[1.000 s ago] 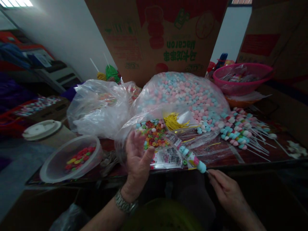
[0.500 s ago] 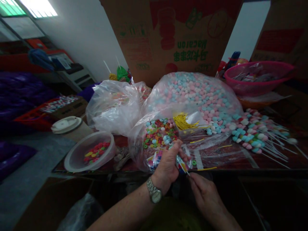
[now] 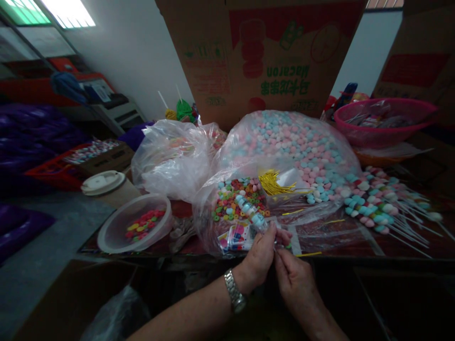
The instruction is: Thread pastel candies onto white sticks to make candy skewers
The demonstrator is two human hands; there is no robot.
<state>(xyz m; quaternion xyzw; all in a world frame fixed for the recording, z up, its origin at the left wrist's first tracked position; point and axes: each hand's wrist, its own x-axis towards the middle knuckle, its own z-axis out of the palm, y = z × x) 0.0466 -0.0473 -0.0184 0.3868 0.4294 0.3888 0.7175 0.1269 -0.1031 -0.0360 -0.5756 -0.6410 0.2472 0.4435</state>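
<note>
A candy skewer (image 3: 250, 211) of pale blue and white pieces, seemingly in a clear wrapper, slants up and left out of my left hand (image 3: 260, 253). The fingers of that hand are closed around its lower end. Right beside it, my right hand (image 3: 296, 277) pinches at the bottom of the skewer; what lies between its fingertips is too small to make out. Just beyond the hands, colourful ring candies (image 3: 231, 208) lie in an opened clear bag. Gold twist ties (image 3: 275, 182) are heaped behind them, and printed packets (image 3: 236, 237) lie left of my left hand.
A large clear bag of pastel marshmallows (image 3: 284, 137) fills the table's back. Finished skewers (image 3: 377, 203) lie at right, below a pink basin (image 3: 377, 132). A plastic bowl (image 3: 106, 237) with candies stands left, near a lidded container (image 3: 103, 182). A cardboard box (image 3: 209, 57) rises behind.
The skewer now shows above my left hand, where it was mostly covered before. My hands have come closer together at its lower end, and the white stick is now hidden.
</note>
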